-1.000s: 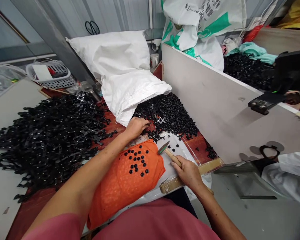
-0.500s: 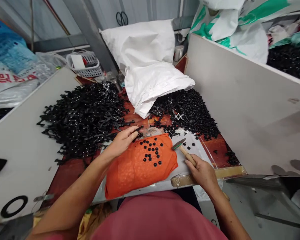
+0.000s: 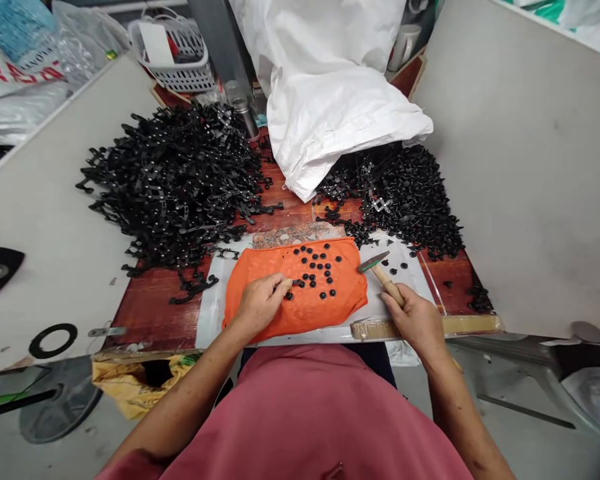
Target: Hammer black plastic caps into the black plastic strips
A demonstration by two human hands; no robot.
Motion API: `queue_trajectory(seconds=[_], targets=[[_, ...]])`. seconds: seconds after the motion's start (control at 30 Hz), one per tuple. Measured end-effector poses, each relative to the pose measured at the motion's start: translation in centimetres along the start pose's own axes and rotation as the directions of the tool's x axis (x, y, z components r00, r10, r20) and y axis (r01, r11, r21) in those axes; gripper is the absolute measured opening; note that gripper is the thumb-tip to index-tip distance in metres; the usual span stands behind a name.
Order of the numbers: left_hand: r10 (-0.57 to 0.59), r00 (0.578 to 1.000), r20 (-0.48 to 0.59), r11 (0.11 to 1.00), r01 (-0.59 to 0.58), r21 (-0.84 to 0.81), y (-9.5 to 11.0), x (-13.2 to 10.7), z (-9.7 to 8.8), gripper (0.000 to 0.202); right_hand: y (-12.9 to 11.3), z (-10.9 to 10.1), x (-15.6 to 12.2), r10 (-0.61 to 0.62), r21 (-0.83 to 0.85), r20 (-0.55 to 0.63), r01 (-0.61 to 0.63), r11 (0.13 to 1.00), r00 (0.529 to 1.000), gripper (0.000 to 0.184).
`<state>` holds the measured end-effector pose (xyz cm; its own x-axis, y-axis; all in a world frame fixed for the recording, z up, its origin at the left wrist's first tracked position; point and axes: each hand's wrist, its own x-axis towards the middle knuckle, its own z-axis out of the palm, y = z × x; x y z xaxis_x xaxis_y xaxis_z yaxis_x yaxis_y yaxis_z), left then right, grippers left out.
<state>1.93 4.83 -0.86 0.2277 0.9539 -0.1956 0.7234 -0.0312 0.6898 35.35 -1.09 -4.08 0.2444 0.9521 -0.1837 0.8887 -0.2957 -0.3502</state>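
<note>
My left hand (image 3: 261, 301) is over an orange cloth (image 3: 325, 317), thumb and fingers pinched on a small black part (image 3: 297, 283). Its far tip lies among several round black caps (image 3: 320, 267) scattered on the cloth; the fingers hide the rest. My right hand (image 3: 421, 325) is wrapped around the wooden handle of a small hammer (image 3: 387, 281). The hammer's dark head, with some green on it, is just off the cloth's right edge. A few loose black caps (image 3: 394, 271) lie beyond the hammer on the pale sheet (image 3: 211, 313).
A tall heap of black jointed parts (image 3: 175, 180) stands at the left, and a heap of smaller black pieces (image 3: 415, 200) at the right. Between them a white sack (image 3: 340, 113) droops onto the table. Grey panels (image 3: 510, 160) wall both sides. A plastic basket (image 3: 185, 77) sits behind.
My left hand has come from the cloth's far left edge down onto the cloth beside the caps. The right hand still holds the hammer in much the same place. The view has tilted down.
</note>
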Motion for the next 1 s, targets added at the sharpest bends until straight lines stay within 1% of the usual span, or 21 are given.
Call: queue_trajectory(seconds=[0.2,0.37,0.57,0.77,0.87,1.0], targets=[[-0.024,0.999,0.030,0.997,0.022,0.080,0.00,0.38,0.04,0.040,-0.04,0.04,-0.20,-0.012,0.004,-0.035,0.012,1.000,0.999,0.031],[-0.033,0.999,0.022,0.989,0.030,0.143,0.28,0.42,0.31,0.038,-0.13,0.02,-0.18,-0.009,-0.005,-0.047,0.009,1.000,0.999,0.031],[-0.069,0.997,0.038,0.989,0.063,0.132,-0.41,0.88,0.16,0.040,-0.22,-0.11,-0.13,-0.023,0.003,-0.015,0.023,1.000,1.000,0.033],[-0.048,0.995,0.092,0.988,0.033,0.153,-0.37,1.02,-0.22,0.038,-0.26,-0.13,-0.21,-0.028,-0.005,-0.023,0.028,1.000,0.999,0.030],[-0.046,0.995,0.092,0.987,0.030,0.160,-0.10,0.93,-0.22,0.038,-0.32,-0.08,-0.20,-0.022,-0.023,-0.030,0.021,1.000,0.999,0.030],[-0.050,0.996,0.073,0.992,0.041,0.120,-0.03,0.63,-0.04,0.041,-0.41,-0.10,-0.18,-0.025,-0.030,-0.034,0.024,0.999,0.999,0.030]])
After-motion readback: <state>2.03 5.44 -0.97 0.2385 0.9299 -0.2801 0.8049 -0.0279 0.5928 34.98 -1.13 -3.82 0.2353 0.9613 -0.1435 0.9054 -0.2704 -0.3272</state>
